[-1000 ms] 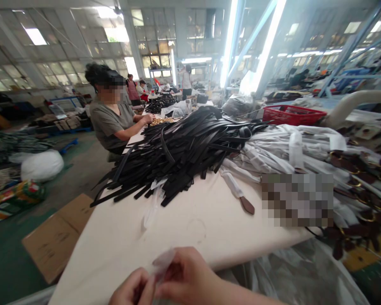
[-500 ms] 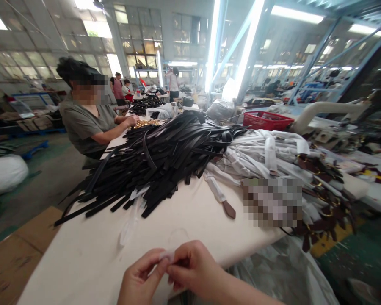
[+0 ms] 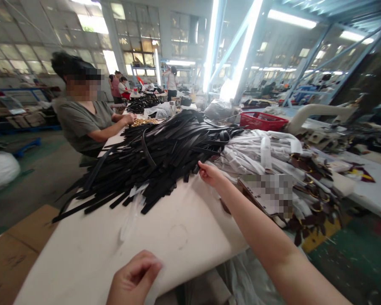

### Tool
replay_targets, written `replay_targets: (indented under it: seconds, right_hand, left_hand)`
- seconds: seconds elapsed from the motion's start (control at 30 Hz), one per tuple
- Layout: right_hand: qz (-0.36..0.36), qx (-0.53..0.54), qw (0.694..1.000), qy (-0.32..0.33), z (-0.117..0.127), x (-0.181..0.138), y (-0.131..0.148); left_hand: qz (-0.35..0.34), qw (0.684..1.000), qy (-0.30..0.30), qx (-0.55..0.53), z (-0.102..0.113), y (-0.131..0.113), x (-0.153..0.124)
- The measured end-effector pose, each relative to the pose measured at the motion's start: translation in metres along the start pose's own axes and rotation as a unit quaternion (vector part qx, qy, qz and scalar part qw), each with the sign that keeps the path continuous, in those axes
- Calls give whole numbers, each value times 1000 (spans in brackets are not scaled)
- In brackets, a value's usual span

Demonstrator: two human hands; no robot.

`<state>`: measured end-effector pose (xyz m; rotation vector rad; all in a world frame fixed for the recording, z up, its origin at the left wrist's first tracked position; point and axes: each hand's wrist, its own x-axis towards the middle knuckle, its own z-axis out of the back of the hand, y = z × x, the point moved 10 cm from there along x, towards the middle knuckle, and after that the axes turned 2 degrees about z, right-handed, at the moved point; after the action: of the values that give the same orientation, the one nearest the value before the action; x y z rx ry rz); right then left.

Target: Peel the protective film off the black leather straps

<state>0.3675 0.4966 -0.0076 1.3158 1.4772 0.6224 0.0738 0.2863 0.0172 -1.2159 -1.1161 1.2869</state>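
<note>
My right hand (image 3: 210, 173) is stretched out across the table to the near edge of a big heap of black straps (image 3: 165, 152), its fingers pinched together at a strap end. My left hand (image 3: 133, 277) stays low at the table's near edge, fingers curled on a thin clear plastic sleeve (image 3: 155, 288). To the right of my right hand lies a heap of straps wrapped in white plastic (image 3: 266, 152) with brown leather ends.
A cream table (image 3: 92, 254) carries everything. A co-worker in a grey shirt (image 3: 79, 123) sits at its far left beside gold hardware (image 3: 144, 122). A red basket (image 3: 263, 120) stands behind the heaps. Cardboard (image 3: 9, 254) lies on the floor at left.
My right hand has left my left hand and reached forward to the black straps. My left hand has dropped lower, still on the clear sleeve.
</note>
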Motion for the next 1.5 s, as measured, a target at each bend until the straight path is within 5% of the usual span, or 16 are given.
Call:
replay_targets:
  seconds: [0.1, 0.27, 0.4, 0.8, 1.5]
  right_hand:
    - [-30, 15, 998, 53, -27, -37, -35]
    - [-99, 37, 980, 170, -66, -143, -92]
    - [-29, 32, 972, 232, -83, -187, -89]
    - [4, -84, 966, 246, -124, -208, -118]
    - [67, -90, 981, 158, -100, -203, -99]
  left_hand:
    - [-3, 1000, -12, -7, 7, 0, 0]
    - [13, 999, -30, -22, 19, 13, -1]
    - [12, 1000, -13, -3, 22, 25, 1]
    - [7, 997, 17, 70, 17, 24, 0]
    - [15, 997, 34, 73, 11, 24, 0]
